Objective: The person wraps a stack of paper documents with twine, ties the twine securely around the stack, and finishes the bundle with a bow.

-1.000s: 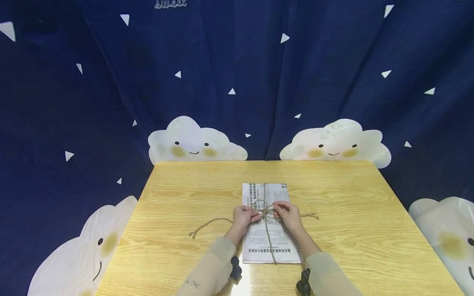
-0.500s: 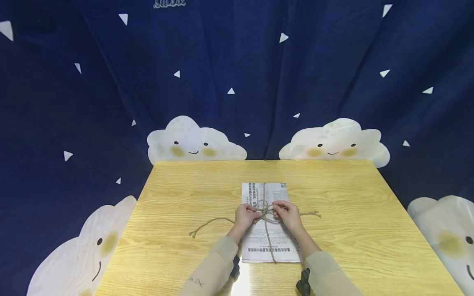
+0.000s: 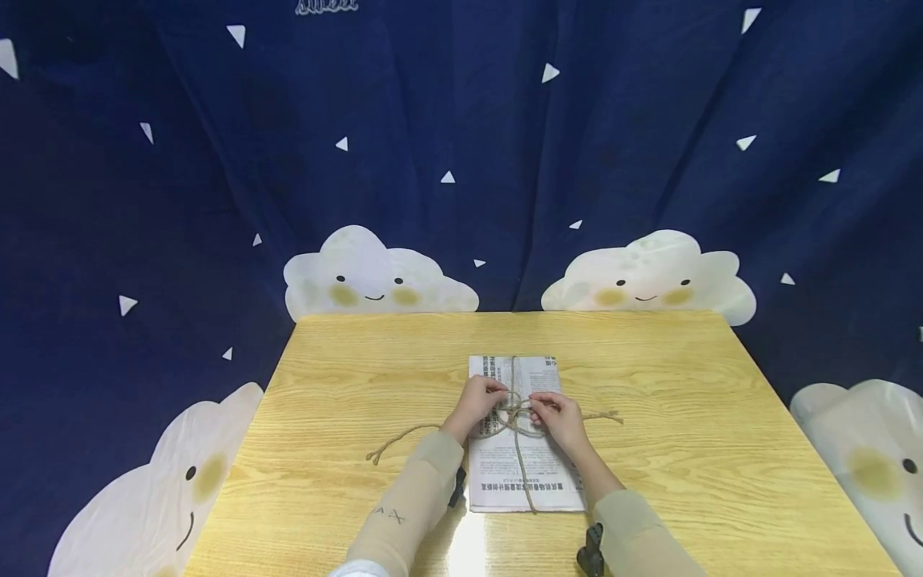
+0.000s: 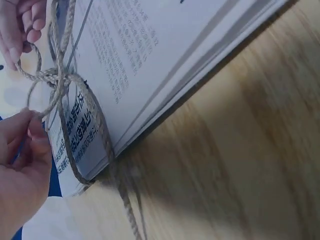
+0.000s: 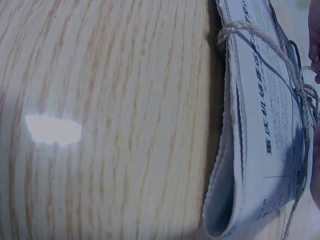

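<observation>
A folded newspaper stack [image 3: 497, 473] lies on the table, bound lengthwise and crosswise with twine [image 3: 521, 461]. At its centre the twine crosses in a knot [image 4: 59, 80] with a loop on either side. My left hand [image 3: 477, 398] pinches one loop between thumb and fingertips, up and left of the knot. On the opposite side my right hand [image 3: 561, 418] pinches the other loop. Both hands also show close to the knot in the left wrist view. The right wrist view catches the newspaper's folded edge [image 5: 225, 200], with only part of my right hand [image 5: 315, 165] at the border.
A wooden table [image 3: 360, 369] carries the stack. One loose twine end [image 3: 404, 433] trails left over the wood, another [image 3: 606, 416] sticks out to the right. Behind the table hangs a dark blue curtain [image 3: 404, 96] with printed clouds and white triangles.
My left hand has moved from beside the knot upward and now pinches the far-left loop of twine. My right hand stays nearly in place, holding its loop.
</observation>
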`<state>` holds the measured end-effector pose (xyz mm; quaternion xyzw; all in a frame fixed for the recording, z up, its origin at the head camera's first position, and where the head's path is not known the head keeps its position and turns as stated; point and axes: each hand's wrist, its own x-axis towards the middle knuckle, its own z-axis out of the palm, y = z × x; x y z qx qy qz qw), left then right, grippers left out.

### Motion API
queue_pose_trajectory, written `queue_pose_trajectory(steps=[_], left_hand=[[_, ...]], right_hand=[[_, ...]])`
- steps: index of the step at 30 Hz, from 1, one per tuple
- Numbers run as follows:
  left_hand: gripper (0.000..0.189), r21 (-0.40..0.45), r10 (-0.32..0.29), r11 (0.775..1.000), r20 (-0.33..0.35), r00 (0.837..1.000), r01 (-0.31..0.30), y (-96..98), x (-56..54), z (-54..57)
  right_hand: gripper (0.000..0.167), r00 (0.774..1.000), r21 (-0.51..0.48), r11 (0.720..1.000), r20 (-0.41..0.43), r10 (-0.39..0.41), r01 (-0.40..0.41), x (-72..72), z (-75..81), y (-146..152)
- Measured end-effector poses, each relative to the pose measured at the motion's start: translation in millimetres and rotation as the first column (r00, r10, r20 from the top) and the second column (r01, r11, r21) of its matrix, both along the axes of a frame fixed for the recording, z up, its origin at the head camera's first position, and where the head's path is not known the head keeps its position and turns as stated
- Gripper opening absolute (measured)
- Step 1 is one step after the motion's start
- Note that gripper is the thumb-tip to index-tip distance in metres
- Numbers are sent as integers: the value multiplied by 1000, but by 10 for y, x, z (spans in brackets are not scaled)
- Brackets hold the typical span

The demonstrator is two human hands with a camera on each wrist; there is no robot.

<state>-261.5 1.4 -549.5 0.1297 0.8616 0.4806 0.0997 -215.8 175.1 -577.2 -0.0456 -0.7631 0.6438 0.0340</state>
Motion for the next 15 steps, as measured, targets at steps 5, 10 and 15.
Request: queue_pose_trajectory(steps=[5, 10, 15], left_hand=[[12, 46, 18, 999, 117, 993, -24, -53, 30, -67], [11, 210, 102, 965, 247, 964, -156, -80, 98, -130], [9, 316, 195, 894, 363, 911, -317, -29, 201, -158]], right_hand=[[16, 1000, 5, 1000, 10, -10, 10, 0, 8, -9], [15, 1000, 27, 1000, 12, -16, 15, 2, 29, -18], [17, 1000, 0, 1000, 7, -5, 5, 0, 36, -22]])
